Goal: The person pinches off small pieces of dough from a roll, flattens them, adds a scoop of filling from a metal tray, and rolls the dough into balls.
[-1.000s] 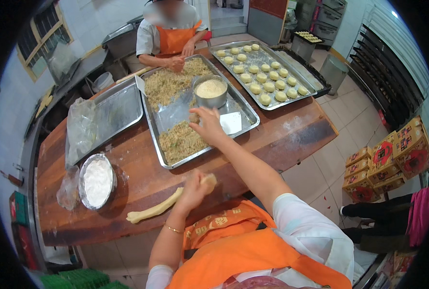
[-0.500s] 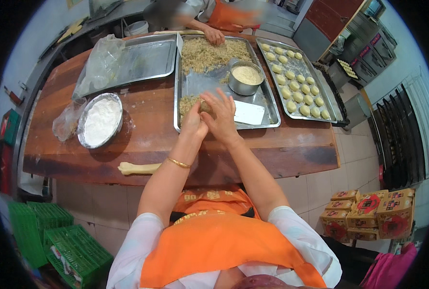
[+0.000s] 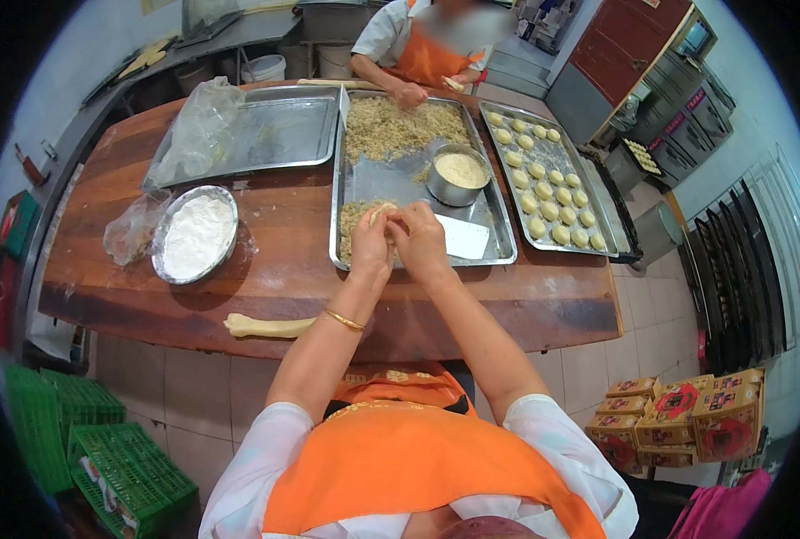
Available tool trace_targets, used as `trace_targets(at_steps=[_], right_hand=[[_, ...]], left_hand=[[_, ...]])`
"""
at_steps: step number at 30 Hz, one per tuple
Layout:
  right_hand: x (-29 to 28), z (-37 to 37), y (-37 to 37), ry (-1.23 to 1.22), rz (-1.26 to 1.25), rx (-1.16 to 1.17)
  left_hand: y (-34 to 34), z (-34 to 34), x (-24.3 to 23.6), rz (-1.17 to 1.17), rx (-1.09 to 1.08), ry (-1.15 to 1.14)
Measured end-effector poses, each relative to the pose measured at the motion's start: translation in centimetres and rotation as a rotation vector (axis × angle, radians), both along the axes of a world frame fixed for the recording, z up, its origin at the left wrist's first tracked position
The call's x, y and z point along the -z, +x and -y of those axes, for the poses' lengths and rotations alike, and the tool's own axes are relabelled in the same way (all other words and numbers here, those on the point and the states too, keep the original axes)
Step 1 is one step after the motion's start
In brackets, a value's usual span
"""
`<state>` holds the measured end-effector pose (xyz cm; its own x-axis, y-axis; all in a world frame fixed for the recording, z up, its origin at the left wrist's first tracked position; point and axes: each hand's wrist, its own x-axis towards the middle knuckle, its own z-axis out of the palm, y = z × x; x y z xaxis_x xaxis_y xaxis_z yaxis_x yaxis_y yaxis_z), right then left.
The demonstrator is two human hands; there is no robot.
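Observation:
My left hand (image 3: 371, 241) and my right hand (image 3: 418, 235) meet over the near part of a metal tray (image 3: 335, 242), fingers closed around a small pale piece of dough (image 3: 382, 210), mostly hidden by them. Crumbly filling (image 3: 400, 126) lies in that tray, along with a round metal container of yellowish grains (image 3: 458, 169) and a white rectangular scraper (image 3: 465, 238). A dough rope (image 3: 265, 327) rests on the wooden table (image 3: 121, 287) left of my left forearm. A bowl of white flour (image 3: 193, 234) sits to the left.
A co-worker (image 3: 418, 54) in an orange apron works opposite. A tray of dough rounds (image 3: 552, 193) is at right; an empty tray with plastic bag (image 3: 287, 130) at left. Green crates (image 3: 130, 467) and stacked boxes (image 3: 719, 418) stand low on either side; black racks (image 3: 732, 278) are far right.
My left hand has risen from beside the dough rope to join my right hand over the tray. My right fingers, spread half a second ago, have curled in. The view has shifted with my head.

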<state>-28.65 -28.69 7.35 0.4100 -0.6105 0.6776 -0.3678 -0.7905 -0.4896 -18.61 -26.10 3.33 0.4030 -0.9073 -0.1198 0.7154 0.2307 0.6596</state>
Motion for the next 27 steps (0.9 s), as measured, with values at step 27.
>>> trace_targets(at_steps=[27], right_hand=[[-1.7,0.4,-0.1,0.018,-0.339,-0.054]], left_hand=[[0.5,2.7,1.3,-0.424,0.14,-0.033]])
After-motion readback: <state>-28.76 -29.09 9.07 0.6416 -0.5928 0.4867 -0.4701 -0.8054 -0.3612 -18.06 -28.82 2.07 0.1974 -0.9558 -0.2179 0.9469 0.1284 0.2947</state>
